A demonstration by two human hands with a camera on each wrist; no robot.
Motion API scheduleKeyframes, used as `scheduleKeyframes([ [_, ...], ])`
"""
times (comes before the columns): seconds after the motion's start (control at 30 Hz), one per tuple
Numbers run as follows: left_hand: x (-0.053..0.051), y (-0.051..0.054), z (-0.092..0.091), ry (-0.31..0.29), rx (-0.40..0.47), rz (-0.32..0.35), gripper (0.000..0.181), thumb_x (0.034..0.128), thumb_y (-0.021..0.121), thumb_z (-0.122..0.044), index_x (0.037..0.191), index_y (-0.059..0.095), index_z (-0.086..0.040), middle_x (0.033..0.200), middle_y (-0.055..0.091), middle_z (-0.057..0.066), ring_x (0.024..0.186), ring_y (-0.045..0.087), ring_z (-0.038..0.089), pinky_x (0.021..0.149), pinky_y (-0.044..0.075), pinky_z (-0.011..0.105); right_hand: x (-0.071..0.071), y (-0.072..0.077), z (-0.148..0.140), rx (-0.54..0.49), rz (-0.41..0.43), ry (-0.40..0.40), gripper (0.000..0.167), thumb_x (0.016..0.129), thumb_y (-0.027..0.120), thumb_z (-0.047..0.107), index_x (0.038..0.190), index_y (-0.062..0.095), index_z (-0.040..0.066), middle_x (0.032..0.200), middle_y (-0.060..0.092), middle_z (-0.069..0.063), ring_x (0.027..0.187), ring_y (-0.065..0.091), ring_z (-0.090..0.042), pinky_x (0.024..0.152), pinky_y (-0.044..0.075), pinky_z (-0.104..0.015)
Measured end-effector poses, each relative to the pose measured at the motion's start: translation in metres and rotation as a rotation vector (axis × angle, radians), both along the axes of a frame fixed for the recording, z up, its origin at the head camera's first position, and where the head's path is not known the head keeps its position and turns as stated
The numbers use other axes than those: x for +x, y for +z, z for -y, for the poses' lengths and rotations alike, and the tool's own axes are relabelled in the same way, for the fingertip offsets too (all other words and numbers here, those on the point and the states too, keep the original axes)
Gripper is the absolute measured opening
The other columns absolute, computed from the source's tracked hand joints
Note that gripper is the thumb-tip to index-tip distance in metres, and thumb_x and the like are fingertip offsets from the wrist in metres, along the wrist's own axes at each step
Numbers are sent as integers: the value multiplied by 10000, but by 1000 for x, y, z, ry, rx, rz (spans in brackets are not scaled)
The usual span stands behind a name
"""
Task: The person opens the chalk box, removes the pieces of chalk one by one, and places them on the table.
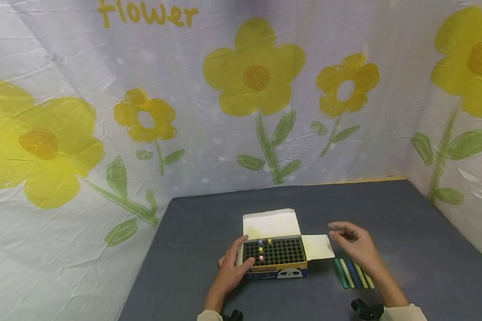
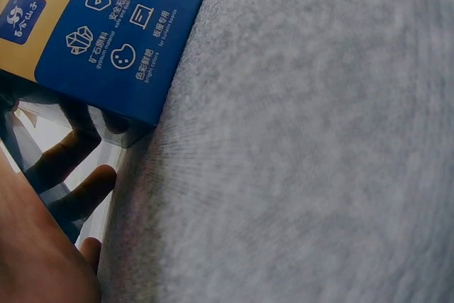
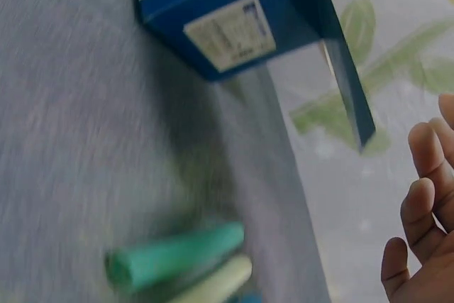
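A blue and yellow chalk box (image 1: 265, 273) with a panda print stands with its lid and right flap folded out. Its black insert (image 1: 283, 252) has rows of holes, and blue, orange, yellow and pink chalks (image 1: 260, 250) stand in a few. My left hand (image 1: 229, 269) grips the box's left end, thumb over the front edge; the left wrist view shows fingers (image 2: 92, 189) by its side wall. Just right of the flap, my right hand (image 1: 356, 248) hovers with relaxed fingers and nothing visible in it. Several chalk sticks, teal (image 3: 177, 255), blue and yellow-green, lie below that hand.
Dark grey cloth (image 1: 193, 249) covers the table. White sheeting (image 1: 209, 151) printed with yellow flowers hangs behind it and at both sides. The open lid (image 1: 271, 224) extends toward the back, and the flap (image 1: 318, 247) juts right toward the right hand.
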State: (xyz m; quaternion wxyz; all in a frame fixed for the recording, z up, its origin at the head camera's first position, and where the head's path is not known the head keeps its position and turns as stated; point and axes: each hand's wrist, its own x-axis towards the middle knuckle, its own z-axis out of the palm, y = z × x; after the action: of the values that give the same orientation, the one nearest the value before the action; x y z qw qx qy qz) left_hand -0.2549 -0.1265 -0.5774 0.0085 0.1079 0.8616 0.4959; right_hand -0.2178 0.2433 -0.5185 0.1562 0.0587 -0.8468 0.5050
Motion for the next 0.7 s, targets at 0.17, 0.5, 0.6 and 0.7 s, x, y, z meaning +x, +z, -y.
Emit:
scheduleKeyframes([
  [0.17, 1, 1, 0, 3, -5, -1, 645, 943, 667, -477, 1521, 380, -470, 1590, 443, 55, 1417, 423, 399, 1066, 140, 656, -8, 3, 20, -44, -80, 47, 229, 981, 681, 124, 1203, 711, 81, 913, 705, -76, 800, 599, -54, 737, 492, -278],
  [0.5, 1, 2, 2, -4, 3, 4, 637, 946, 667, -474, 1517, 384, -469, 1580, 455, 48, 1384, 441, 384, 1040, 169, 659, -22, 6, 64, -59, -157, 180, 228, 939, 717, 67, 1166, 721, 51, 851, 700, -60, 671, 517, -69, 612, 426, -266],
  [0.6, 1, 2, 1, -6, 0, 0, 630, 950, 661, -472, 1518, 391, -455, 1581, 455, 63, 1391, 438, 403, 1037, 161, 654, -25, 5, 76, -10, -166, 184, 217, 922, 738, 67, 1136, 729, 34, 827, 702, -28, 626, 482, -48, 581, 414, -258],
  [0.7, 2, 1, 1, -4, -2, -4, 625, 949, 663, -461, 1517, 403, -440, 1577, 459, 78, 1394, 437, 416, 1038, 150, 656, -28, 4, 85, 33, -164, 194, 211, 904, 756, 68, 1111, 734, 32, 809, 699, 1, 594, 469, -37, 565, 410, -249],
])
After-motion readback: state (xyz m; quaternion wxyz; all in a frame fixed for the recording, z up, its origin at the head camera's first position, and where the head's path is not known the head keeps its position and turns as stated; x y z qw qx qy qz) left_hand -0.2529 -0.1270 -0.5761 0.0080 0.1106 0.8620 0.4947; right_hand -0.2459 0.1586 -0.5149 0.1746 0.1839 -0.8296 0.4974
